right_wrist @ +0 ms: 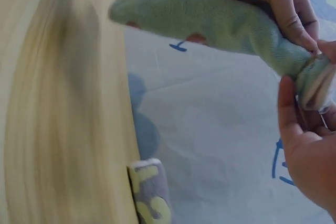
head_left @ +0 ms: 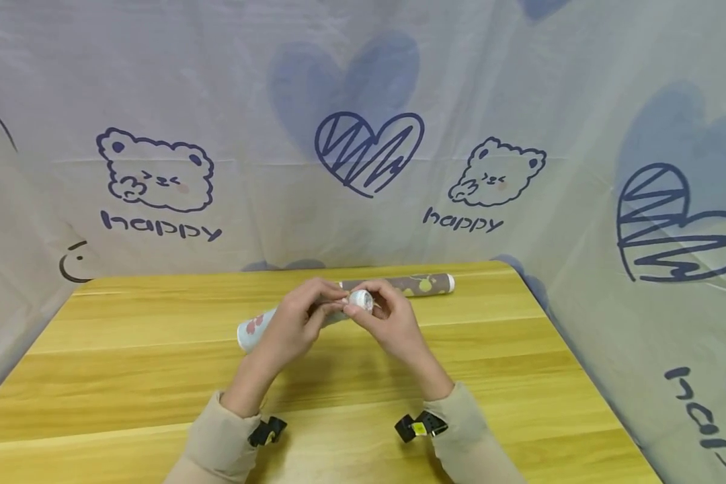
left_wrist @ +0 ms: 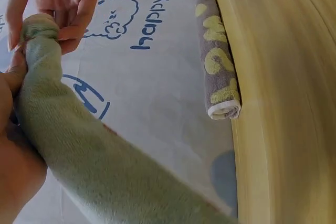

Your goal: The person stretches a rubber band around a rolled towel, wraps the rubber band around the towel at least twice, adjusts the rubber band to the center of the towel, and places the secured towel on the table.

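Observation:
A pale blue-green rolled towel (head_left: 254, 329) with reddish patches is held above the table by both hands. Near its far end the roll narrows, as the left wrist view of the towel (left_wrist: 105, 145) shows. My left hand (head_left: 296, 319) pinches the towel just at this narrow part. Around the end, the fingers and thumb of my right hand (head_left: 390, 323) grip the roll from the other side. In the right wrist view, a bit of something clear and shiny (right_wrist: 324, 109) shows by the towel's end; its kind cannot be made out.
A second rolled towel (head_left: 426, 285), grey-brown with yellow shapes and a white edge, lies at the back of the wood-grain table (head_left: 127, 363). Behind the table hangs a pale cloth (head_left: 266, 222) printed with hearts and bears. Black straps (head_left: 420, 426) sit at both wrists.

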Demonstrator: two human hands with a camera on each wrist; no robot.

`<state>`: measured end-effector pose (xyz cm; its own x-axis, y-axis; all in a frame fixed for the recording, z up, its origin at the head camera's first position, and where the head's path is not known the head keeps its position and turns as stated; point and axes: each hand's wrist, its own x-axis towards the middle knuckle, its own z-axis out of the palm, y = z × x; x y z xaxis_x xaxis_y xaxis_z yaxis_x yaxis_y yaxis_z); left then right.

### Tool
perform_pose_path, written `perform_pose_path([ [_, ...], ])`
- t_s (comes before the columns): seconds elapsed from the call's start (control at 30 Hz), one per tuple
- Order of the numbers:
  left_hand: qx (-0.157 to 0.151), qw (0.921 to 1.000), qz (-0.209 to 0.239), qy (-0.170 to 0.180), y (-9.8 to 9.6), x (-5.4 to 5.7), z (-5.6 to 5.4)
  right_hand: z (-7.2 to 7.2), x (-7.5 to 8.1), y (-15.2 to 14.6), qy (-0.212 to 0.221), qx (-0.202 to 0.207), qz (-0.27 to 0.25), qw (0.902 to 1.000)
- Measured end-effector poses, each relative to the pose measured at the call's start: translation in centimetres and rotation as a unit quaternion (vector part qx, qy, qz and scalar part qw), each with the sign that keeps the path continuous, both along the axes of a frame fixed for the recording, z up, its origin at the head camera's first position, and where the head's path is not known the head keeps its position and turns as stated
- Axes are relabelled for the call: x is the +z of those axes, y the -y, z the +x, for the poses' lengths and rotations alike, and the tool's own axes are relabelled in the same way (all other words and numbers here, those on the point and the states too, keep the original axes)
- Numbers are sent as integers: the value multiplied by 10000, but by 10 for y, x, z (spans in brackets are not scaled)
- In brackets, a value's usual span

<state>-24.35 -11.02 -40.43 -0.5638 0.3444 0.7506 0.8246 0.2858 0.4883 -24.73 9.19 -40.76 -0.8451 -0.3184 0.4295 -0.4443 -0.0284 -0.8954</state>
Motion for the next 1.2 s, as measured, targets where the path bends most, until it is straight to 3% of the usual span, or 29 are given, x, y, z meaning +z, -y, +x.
perform_pose_path([
  [0.1,-178,9983,412,370,0,0,0,0,-1,1,192,193,-481,9985],
  [0.23,-343,9907,889,968,1,3,2,2,-4,2,101,170,-1163,9930],
  [0.43,-521,9744,1166,1849,-3,9,8,3,-4,8,-300,-545,-2121,9753],
  [0.57,-622,9657,1356,2125,-6,9,10,3,-3,11,-465,-950,-2375,9656],
  [0.67,-669,9618,1517,2177,-7,9,11,3,-3,11,-628,-1046,-2238,9670],
  [0.97,-930,9574,1355,2375,-11,5,11,2,9,-9,-656,-640,-1035,9904],
  [1.07,-1075,9559,1201,2453,-14,4,12,1,13,-18,-491,-356,-601,9964],
  [1.2,-887,9608,965,2444,-16,4,13,-1,18,-26,-64,-3,-478,9988],
])
